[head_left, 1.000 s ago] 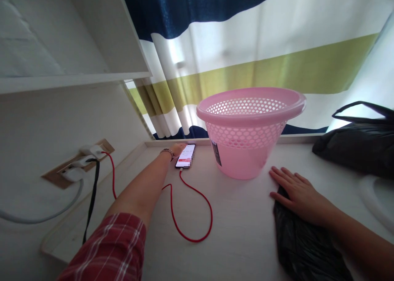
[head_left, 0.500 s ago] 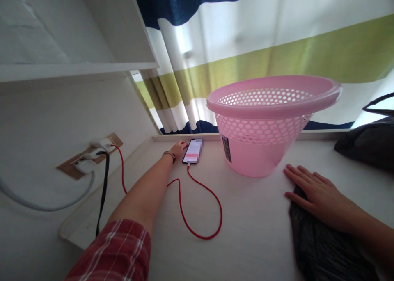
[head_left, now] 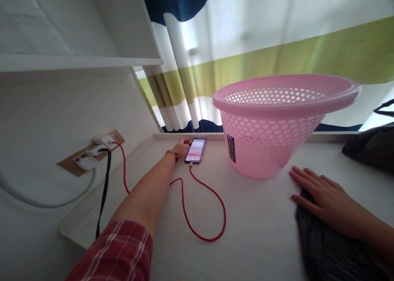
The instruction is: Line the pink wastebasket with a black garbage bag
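Note:
A smartphone point(head_left: 194, 150) with a lit screen lies face up at the back of the white desk point(head_left: 255, 223). Beside its left edge rests my left hand point(head_left: 182, 148), fingers loosely bent and apart, holding nothing; whether they touch the phone I cannot tell. A red charging cable point(head_left: 224, 215) plugs into the phone's near end and loops over the desk. My right hand point(head_left: 326, 195) lies flat with spread fingers, partly over a black plastic bag point(head_left: 332, 248). Just beyond it stands a pink plastic basket point(head_left: 258, 158) with a perforated upper wall.
On the left wall, a socket panel point(head_left: 74, 166) carries white plugs with a grey cable point(head_left: 40, 206) and a black cable point(head_left: 104, 190). A shelf point(head_left: 92, 62) overhangs there. Striped curtains point(head_left: 246, 35) hang behind the desk. A black bag point(head_left: 374, 147) sits at the far right.
The view has shifted slightly, so the basket and right hand appear a bit further right. Both hands keep nearly the same places; the left fingers look slightly more extended.

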Available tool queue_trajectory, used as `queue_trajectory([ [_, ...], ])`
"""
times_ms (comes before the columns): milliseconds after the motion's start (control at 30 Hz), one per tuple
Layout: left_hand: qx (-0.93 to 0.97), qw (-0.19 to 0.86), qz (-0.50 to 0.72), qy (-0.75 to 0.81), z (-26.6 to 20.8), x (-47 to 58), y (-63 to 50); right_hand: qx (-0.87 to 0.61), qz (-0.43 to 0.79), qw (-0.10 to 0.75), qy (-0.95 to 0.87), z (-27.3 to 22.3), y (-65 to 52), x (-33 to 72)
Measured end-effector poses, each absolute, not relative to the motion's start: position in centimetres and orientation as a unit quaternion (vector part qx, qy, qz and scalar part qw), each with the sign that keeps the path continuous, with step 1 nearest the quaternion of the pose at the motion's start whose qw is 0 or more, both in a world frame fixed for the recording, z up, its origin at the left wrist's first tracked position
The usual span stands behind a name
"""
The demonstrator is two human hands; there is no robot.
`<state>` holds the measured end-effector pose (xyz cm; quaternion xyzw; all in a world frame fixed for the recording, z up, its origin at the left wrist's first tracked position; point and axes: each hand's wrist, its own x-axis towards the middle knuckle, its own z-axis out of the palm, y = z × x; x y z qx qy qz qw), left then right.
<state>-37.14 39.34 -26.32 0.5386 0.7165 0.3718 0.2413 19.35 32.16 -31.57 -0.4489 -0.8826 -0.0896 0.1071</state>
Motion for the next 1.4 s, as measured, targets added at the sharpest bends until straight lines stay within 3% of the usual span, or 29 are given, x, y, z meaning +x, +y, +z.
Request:
queue_trajectory([
  [500, 0.525, 0.291, 0.416, 0.683, -27.0, -37.4, 39.9, -0.454, -0.086, 0.115, -0.879, -31.8, 32.3, 19.5],
  [767, 0.476, 0.278, 0.462, 0.694, -25.1, -34.8, 38.4, -0.459, -0.081, 0.122, -0.876, -31.5, 32.1, 19.4],
  [967, 0.443, 0.223, 0.507, 0.705, -21.8, -30.6, 33.9, -0.465, -0.055, 0.134, -0.873, -30.9, 31.8, 19.3],
  [1100, 0.548, 0.125, 0.541, 0.626, -18.5, -21.8, 25.9, -0.481, -0.027, 0.124, -0.867, -30.0, 31.1, 19.1],
  [1167, 0.704, 0.134, 0.451, 0.533, -16.7, -15.4, 20.4, -0.485, -0.014, 0.116, -0.867, -29.3, 30.6, 19.0],
  [1233, 0.851, 0.148, 0.288, 0.414, -15.6, -8.9, 15.2, -0.494, -0.009, 0.109, -0.863, -28.6, 30.0, 19.0],
  [1400, 0.940, 0.102, 0.115, 0.304, -17.9, 2.7, 9.7, -0.500, -0.012, 0.107, -0.859, -27.7, 28.7, 19.2],
])
